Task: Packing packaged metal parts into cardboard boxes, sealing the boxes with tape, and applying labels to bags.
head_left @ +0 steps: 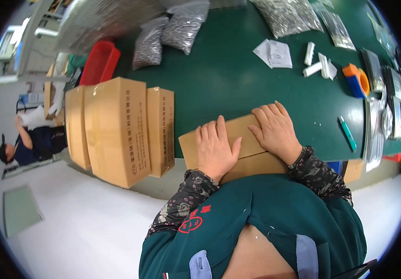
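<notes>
Green shirt [275, 204], hands [216, 151] [275, 132] palm-down on carton [248, 148]

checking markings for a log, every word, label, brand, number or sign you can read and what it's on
Large taped carton: dark column of characters, not quoted.
Narrower carton beside it: dark print, too small to read.
Green uniform top: red characters and outlined emblem, not quoted.
Paper slips: any print unreadable.
Brown carton under left hand and right hand: no print visible.

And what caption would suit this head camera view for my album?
Left fingers and right fingers rest on a cardboard box at a green table, brown cartons to the left.
</notes>
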A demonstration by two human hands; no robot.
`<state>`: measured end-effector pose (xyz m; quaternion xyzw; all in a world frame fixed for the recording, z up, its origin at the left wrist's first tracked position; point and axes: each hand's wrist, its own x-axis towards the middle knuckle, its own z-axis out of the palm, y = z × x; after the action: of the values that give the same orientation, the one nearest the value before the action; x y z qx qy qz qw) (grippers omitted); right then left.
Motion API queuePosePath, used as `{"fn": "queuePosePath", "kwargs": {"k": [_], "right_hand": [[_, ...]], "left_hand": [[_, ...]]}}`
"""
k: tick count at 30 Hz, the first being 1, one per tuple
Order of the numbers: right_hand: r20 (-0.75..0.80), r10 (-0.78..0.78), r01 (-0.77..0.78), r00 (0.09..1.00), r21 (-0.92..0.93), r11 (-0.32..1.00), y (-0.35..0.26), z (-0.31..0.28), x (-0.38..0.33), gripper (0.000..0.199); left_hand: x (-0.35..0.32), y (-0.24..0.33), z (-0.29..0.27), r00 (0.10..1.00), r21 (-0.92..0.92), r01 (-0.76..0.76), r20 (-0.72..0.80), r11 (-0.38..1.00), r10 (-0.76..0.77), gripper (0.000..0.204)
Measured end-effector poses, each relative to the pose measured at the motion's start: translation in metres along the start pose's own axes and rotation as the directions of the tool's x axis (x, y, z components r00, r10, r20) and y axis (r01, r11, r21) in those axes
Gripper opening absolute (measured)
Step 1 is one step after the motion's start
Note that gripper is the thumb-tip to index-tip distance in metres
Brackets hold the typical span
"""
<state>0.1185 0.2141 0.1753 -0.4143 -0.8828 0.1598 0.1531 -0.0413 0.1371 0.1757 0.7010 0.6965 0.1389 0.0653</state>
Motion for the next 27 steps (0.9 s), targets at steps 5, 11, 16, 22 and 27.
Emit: {"fn": "queuePosePath", "kwargs": {"k": [5, 11, 16, 22, 27], "right_hand": [[0.03, 0.107, -0.106, 0.994, -0.036, 0.994, -0.011, -0.011, -0.01, 0.031], [-0.019, 0.159, -0.159, 0.987, -0.065, 0.985, -0.011, -0.01, -0.005, 0.032], [-0.062, 0.154, -0.159, 0.986, -0.091, 0.983, -0.005, -0.007, -0.009, 0.03], [-0.035, 0.17, -0.17, 0.985, 0.0, 0.986, -0.006, -0.003, -0.013, 0.026], [-0.201, 0.273, -0.211, 0.941, 0.282, 0.936, 0.073, -0.012, -0.033, 0.033]], "left_hand": [[0.003, -0.004, -0.011, 0.995, -0.039, -0.055, 0.077, 0.998, 0.057, 0.054], [0.017, -0.01, -0.001, 0.99, -0.057, -0.085, 0.104, 0.995, 0.091, 0.053], [0.018, -0.004, 0.001, 0.987, -0.041, -0.135, 0.077, 0.99, 0.138, 0.055], [0.024, 0.024, 0.011, 0.981, 0.008, -0.148, 0.132, 0.989, 0.145, 0.05], [0.025, 0.021, 0.016, 0.978, -0.019, -0.185, 0.093, 0.982, 0.186, 0.046]]}}
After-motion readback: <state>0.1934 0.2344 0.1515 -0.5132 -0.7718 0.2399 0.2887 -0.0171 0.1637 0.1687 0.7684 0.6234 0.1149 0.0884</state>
